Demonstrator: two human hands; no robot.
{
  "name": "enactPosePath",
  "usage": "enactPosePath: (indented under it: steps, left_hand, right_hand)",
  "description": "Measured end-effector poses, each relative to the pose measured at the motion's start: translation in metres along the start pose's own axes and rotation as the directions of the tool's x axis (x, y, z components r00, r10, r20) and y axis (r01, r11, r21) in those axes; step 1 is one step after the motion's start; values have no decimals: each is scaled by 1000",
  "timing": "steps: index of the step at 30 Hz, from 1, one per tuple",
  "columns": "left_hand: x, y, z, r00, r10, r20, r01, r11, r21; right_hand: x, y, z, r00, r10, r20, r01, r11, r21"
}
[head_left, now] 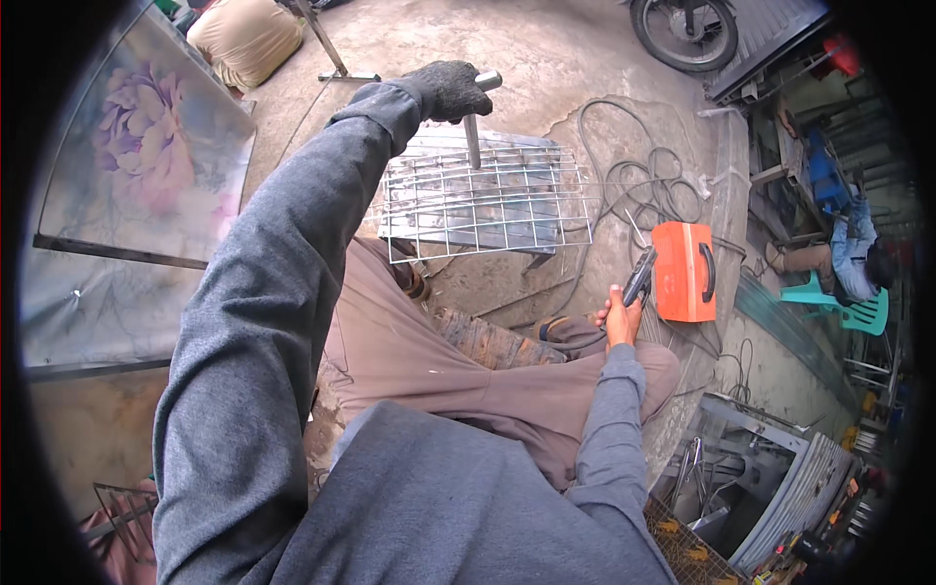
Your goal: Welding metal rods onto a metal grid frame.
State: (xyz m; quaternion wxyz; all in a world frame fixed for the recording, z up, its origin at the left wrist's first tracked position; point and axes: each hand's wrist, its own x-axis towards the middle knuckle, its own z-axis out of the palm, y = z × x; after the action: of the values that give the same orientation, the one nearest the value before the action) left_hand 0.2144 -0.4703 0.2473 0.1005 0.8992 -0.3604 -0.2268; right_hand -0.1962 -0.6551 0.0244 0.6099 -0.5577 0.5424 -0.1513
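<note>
In a dark glove, my left hand (450,92) is closed round a grey T-shaped metal tool (473,144). Its shaft points down at a welded wire grid (458,216), with the lower end over or touching the grid; I cannot tell which. The grid lies on a low metal-topped stand (526,146). Bare, my right hand (620,317) grips a dark welding electrode holder (640,277), and a thin pale rod (636,226) stands out near its tip. Just right of the holder is an orange box (682,271) with a black handle.
Looped cable (658,180) lies on the concrete beyond the box. Between my legs is a worn wooden block (487,339). A flower-printed panel (146,136) stands at left, a motorcycle wheel (685,31) at far right. Another person (850,249) sits by a teal chair (863,312). Metal frames (751,429) stand lower right.
</note>
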Motion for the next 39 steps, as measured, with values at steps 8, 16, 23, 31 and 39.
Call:
enactPosePath:
  steps: [8, 16, 23, 31, 39]
  left_hand:
    - [8, 2, 7, 1000, 17, -1, -17, 1000, -16]
    - [15, 7, 6, 999, 45, -7, -45, 999, 17]
    - [23, 3, 15, 996, 44, -76, -46, 999, -25]
    - [32, 4, 19, 993, -8, -120, 2, 999, -51]
    - [34, 20, 14, 994, -23, -104, 29, 998, 52]
  right_hand:
    - [-1, 2, -5, 1000, 4, -6, -4, 1000, 8]
    - [-2, 3, -6, 1000, -4, 5, 4, 1000, 2]
    - [-8, 2, -4, 1000, -4, 6, 4, 1000, 3]
    - [-21, -12, -13, 995, -24, -96, 30, 998, 61]
    - [-81, -59, 9, 912, -276, -303, 340, 923, 181]
